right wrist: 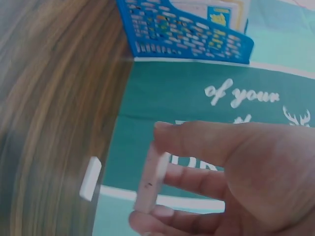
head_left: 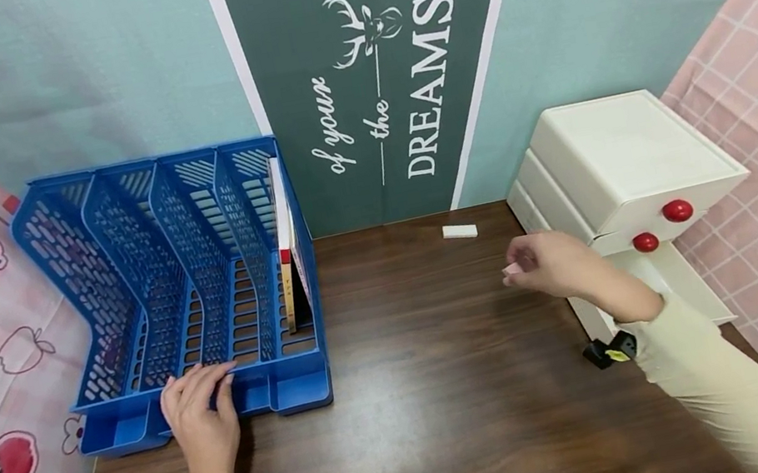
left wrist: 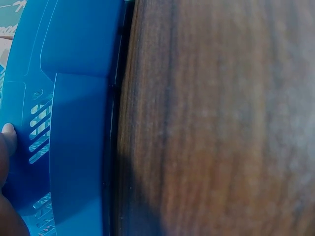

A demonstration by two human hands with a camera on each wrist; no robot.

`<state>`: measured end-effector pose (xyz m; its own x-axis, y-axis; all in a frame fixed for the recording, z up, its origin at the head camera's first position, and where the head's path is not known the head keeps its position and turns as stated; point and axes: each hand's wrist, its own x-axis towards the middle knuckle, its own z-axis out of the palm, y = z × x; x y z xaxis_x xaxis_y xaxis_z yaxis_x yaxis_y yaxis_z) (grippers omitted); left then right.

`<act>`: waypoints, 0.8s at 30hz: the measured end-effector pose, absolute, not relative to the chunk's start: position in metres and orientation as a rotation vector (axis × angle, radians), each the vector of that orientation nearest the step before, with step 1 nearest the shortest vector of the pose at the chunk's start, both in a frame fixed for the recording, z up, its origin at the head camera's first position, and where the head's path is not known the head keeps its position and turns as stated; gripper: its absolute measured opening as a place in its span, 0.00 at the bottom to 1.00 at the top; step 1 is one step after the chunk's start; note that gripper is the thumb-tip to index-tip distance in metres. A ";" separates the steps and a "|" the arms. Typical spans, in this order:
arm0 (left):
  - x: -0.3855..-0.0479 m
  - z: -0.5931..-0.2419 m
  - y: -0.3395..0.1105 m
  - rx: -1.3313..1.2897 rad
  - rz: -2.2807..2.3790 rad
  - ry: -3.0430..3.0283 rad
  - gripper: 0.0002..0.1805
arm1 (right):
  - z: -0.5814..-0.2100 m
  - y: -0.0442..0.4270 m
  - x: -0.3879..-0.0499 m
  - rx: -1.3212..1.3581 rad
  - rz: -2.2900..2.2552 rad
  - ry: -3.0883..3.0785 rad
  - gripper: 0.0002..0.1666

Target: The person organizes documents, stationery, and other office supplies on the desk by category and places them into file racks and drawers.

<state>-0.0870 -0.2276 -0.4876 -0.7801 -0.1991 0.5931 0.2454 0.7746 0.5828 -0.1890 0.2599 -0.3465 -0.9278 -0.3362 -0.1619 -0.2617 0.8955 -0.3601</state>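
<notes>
In the head view, my left hand [head_left: 201,416] grips the front edge of a blue file rack [head_left: 296,369], its fingers over the rim. One fingertip [left wrist: 9,137] shows against the blue plastic in the left wrist view. My right hand [head_left: 552,265] is over the table's right side, left of a white drawer box [head_left: 667,143]. Between thumb and fingers it pinches a small pinkish-white eraser [right wrist: 151,179]. Another white block, likely an eraser [head_left: 459,231], lies on the table near the back wall, apart from the hand.
Thin books [head_left: 287,261] stand in the rack's rightmost compartment. The drawer box has red knobs [head_left: 677,211], and its lower drawer [head_left: 695,282] is pulled out. A brown wooden table [head_left: 415,399] lies between rack and box. A printed cloth [head_left: 352,81] hangs behind.
</notes>
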 end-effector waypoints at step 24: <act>-0.092 -0.491 -0.228 -0.041 -0.888 -2.290 0.08 | -0.351 0.375 -0.169 -0.252 -0.420 2.501 0.13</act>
